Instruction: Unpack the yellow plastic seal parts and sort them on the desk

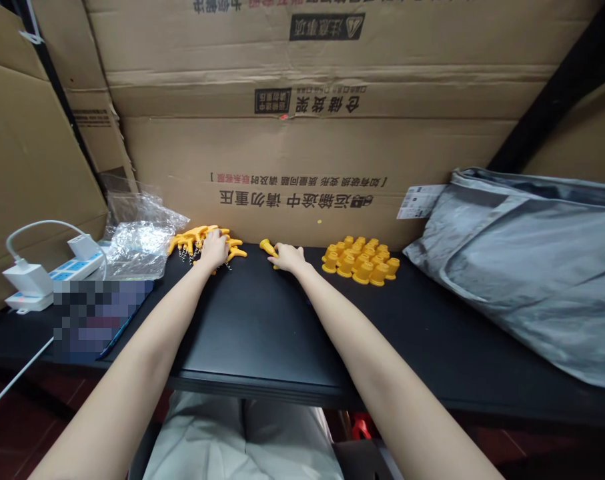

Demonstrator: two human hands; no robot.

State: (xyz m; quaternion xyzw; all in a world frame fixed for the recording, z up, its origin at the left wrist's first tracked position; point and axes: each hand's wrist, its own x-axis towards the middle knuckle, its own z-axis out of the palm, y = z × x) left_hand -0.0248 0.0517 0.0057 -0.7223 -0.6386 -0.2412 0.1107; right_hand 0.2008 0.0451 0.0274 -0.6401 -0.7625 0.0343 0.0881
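Note:
My left hand [215,249] is at the pile of yellow corkscrews [195,235] at the back left, its fingers bent down around one of them. The fingertips are partly hidden among the yellow handles. Thin metal spirals stick out below the handles. My right hand [290,257] is closed on a yellow corkscrew [268,247], whose flared cup end points to the upper left. A small yellow part shows below the fingers; the rest is covered by the hand. To its right stands a group of several yellow cups [361,259], wide rims down.
Crumpled clear plastic bags [137,243] lie at the left, near a white power strip [65,277] with chargers. A pixelated dark flat item [105,317] lies in front. A grey fabric bag [527,267] occupies the right. Cardboard [302,153] walls the back of the black table [262,333].

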